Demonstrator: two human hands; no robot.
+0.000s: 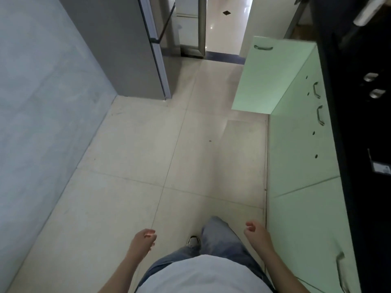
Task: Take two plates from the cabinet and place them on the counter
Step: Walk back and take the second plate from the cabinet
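No plates are in view. Pale green lower cabinets (296, 149) run along the right under a dark counter (364, 123). One cabinet door (268, 75) stands swung open into the aisle further ahead; its inside is hidden. My left hand (142, 243) and my right hand (257, 232) hang low in front of my body, both holding nothing, fingers loosely curled. The right hand is close to the cabinet fronts without touching them.
I stand on a beige tiled floor (148, 166) in a narrow kitchen aisle. A grey wall (42, 113) lines the left, with a grey fridge (131, 49) beyond it. A doorway (224, 26) opens at the far end. Metal items (373, 85) sit on the counter.
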